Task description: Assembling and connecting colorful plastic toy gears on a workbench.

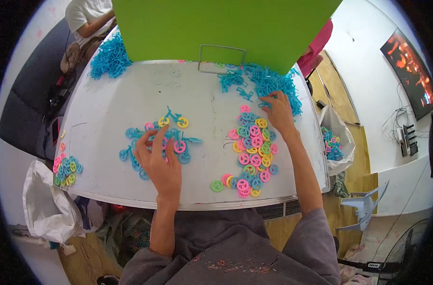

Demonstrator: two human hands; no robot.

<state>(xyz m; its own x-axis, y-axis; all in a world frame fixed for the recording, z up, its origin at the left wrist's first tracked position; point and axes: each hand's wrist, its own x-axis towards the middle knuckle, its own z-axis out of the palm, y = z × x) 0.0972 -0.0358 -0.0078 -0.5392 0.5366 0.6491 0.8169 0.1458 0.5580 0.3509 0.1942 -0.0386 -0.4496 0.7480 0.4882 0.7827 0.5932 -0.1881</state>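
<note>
My left hand (158, 154) is palm down over a loose cluster of blue plastic frames (191, 140) with small wheels, its fingers apart. Its index finger reaches toward a yellow wheel (164, 121) joined to a forked blue frame (170, 114); a second yellow wheel (182, 122) sits beside it. A pink wheel (180, 147) lies by the thumb. My right hand (279, 114) is at the near edge of a heap of blue forked pieces (273, 83). Its thumb and index finger close on a blue forked piece (262, 104), partly hidden by the fingers.
Mixed pink, yellow, green and blue wheels (256, 142) spread down the right of the white table (207, 180). Another blue heap (109, 57) lies far left, more wheels (67, 170) near left. A green panel (226, 28) stands across the back. White sacks (48, 204) hang at both sides.
</note>
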